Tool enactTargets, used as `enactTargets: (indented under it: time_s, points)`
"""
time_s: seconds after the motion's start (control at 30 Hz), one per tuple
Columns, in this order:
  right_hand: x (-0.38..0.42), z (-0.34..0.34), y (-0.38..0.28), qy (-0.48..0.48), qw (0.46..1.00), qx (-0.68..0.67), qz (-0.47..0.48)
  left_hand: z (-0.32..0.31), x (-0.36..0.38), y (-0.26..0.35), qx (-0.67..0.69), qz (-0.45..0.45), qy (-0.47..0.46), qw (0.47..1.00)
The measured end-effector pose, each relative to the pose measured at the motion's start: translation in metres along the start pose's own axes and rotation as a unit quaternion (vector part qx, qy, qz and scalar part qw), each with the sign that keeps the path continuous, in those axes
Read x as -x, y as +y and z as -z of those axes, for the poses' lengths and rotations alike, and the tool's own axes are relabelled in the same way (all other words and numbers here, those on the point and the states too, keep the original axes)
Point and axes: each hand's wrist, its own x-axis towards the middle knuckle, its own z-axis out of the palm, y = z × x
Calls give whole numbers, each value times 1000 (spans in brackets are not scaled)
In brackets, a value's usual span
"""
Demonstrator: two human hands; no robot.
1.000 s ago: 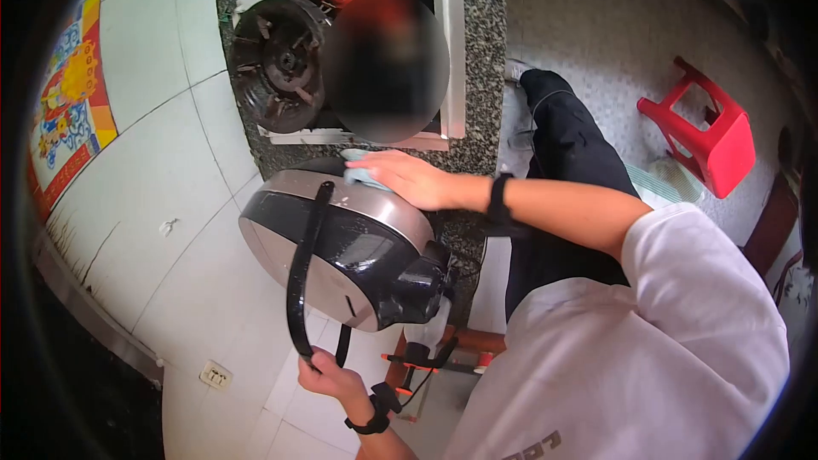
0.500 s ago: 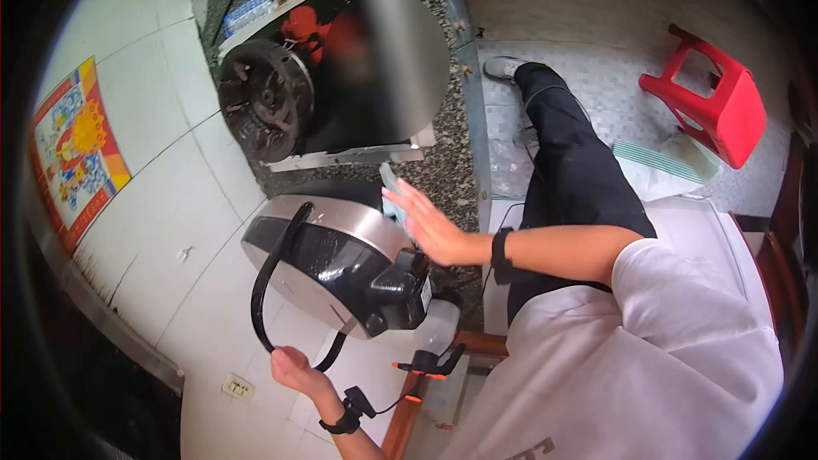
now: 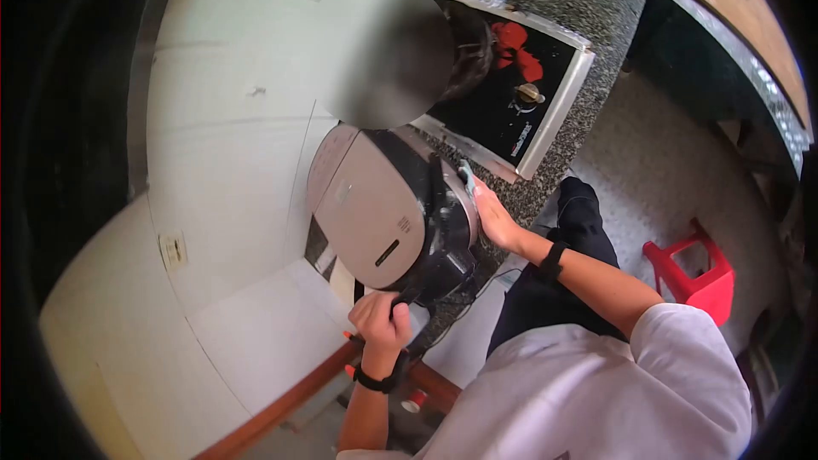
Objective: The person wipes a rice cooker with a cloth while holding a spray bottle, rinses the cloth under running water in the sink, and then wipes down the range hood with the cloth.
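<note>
A rice cooker (image 3: 371, 217) with a pinkish-beige lid and black, silvery sides sits on the speckled stone counter; whitish smears show on its dark side. My left hand (image 3: 381, 324) is closed at the near end of the cooker, around its black carrying handle (image 3: 413, 291), most of which is hidden from this angle. Against the cooker's right side lies my right hand (image 3: 497, 215), fingers stretched and together, pressing a pale blue-green cloth (image 3: 466, 174) that mostly disappears under the fingers.
Beyond the cooker is a black gas stove (image 3: 503, 77) with a knob and red pattern, partly blurred. White tiled wall with a socket (image 3: 173, 250) borders the left. A red plastic stool (image 3: 694, 277) stands on the floor at right. A wooden board (image 3: 741, 17) is at upper right.
The view has turned, and the cooker now shows its lid instead of its tilted side and base. Its handle no longer arches out in view. Both hands stay on the cooker.
</note>
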Motion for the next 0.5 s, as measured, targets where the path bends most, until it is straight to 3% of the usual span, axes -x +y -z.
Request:
enactTargets:
  time_s: [0.07, 0.13, 0.17, 0.27, 0.3, 0.33, 0.4, 0.47, 0.5]
  points:
    - [18, -4, 5, -34, 999, 6, 3, 0, 14, -4, 2, -43, 7, 999]
    - [28, -5, 7, -69, 983, -155, -76, -5, 36, -2, 7, -32, 23, 999]
    - [22, 5, -22, -95, 981, -136, -103, -9, 46, 0, 11, -17, 24, 999]
    - [-32, 15, -15, -133, 986, -52, -90, -21, 64, 10, 25, 48, 50, 997]
    - [-51, 19, -28, -178, 968, -161, -66, -24, 65, 15, 23, 65, 64, 996]
    - [-76, 11, -35, -145, 946, -246, -156, -27, 69, 21, 21, 83, 79, 993]
    - [-121, 5, -66, -189, 945, -233, -131, -35, 82, 30, -25, 159, 118, 980]
    - [-159, -6, -98, -192, 941, -187, -206, -38, 90, 45, -64, 296, 182, 936]
    - [-174, -15, -112, -207, 943, -176, -195, -49, 97, 48, -70, 363, 214, 904]
